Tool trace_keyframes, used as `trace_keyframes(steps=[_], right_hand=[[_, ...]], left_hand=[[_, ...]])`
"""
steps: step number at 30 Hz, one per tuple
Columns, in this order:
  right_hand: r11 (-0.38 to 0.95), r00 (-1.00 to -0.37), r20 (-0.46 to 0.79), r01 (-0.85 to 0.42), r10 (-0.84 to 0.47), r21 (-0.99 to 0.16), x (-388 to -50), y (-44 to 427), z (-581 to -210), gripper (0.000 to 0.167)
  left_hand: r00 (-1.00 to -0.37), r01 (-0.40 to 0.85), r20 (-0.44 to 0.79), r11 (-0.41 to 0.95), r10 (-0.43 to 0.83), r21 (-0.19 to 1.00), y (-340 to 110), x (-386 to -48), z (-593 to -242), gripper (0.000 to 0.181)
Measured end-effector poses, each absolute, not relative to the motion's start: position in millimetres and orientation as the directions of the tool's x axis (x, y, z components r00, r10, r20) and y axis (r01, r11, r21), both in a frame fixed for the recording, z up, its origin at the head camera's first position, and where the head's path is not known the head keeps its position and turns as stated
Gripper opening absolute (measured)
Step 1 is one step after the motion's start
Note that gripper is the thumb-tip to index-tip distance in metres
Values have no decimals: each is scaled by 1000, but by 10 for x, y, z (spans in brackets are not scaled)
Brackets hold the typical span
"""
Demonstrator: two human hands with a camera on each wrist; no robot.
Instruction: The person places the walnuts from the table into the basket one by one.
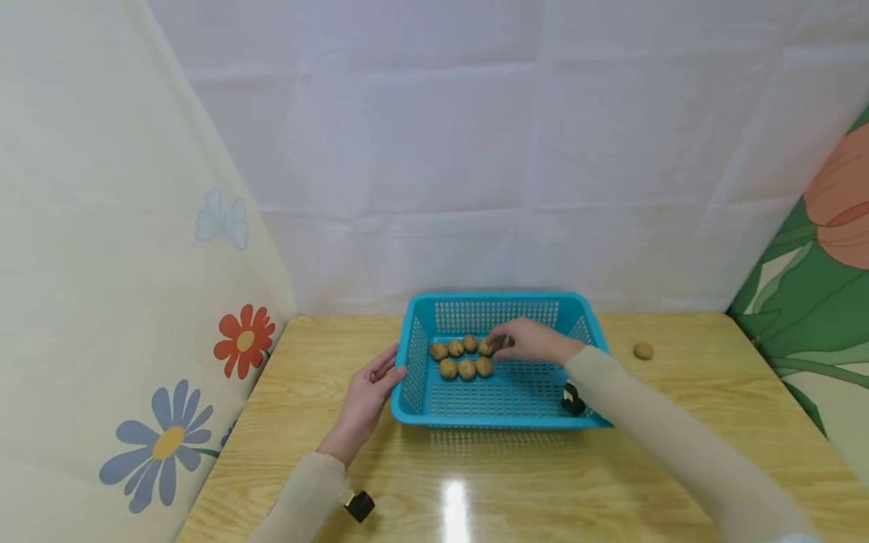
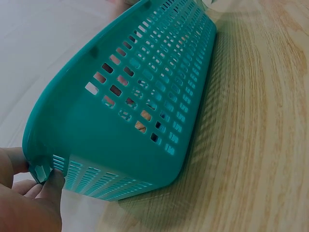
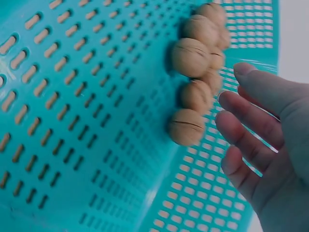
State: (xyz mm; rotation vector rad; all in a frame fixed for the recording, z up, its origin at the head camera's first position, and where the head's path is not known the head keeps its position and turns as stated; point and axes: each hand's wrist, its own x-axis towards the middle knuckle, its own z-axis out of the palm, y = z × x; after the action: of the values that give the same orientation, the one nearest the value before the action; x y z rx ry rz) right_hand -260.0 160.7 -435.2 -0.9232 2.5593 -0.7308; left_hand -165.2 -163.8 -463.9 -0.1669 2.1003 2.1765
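Note:
A blue plastic basket (image 1: 543, 422) with slotted walls stands on the wooden table. Several walnuts (image 1: 466, 369) lie in two rows in its left half, close together in the right wrist view, where one walnut (image 3: 186, 127) sits nearest the hand. My left hand (image 1: 370, 392) grips the basket's left rim; the left wrist view shows thumb and fingers pinching the rim's edge (image 2: 36, 121). Inside the basket, my right hand (image 1: 526, 339) hovers just beside the walnuts. Its fingers (image 3: 251, 121) are loosely bent, with no walnut seen between them.
A single walnut (image 1: 643, 351) lies on the table (image 1: 665, 407) to the right of the basket. Behind the table hangs a white cloth (image 1: 441, 151). Flower-printed sheets stand at the left (image 1: 81, 302) and right (image 1: 842, 302) sides.

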Motion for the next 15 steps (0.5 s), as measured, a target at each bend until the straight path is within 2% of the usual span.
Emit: trace_keyframes(steps=[7, 15], right_hand=[[655, -764, -71, -497, -641, -569, -2545, 1833, -4121, 35], [654, -810, 27, -493, -586, -574, -2465, 2193, -3934, 32]], left_hand=[[-988, -154, -154, -30, 14, 988, -1641, -1663, -4631, 55], [-989, -149, -149, -27, 8, 988, -1640, -1648, -4639, 55]])
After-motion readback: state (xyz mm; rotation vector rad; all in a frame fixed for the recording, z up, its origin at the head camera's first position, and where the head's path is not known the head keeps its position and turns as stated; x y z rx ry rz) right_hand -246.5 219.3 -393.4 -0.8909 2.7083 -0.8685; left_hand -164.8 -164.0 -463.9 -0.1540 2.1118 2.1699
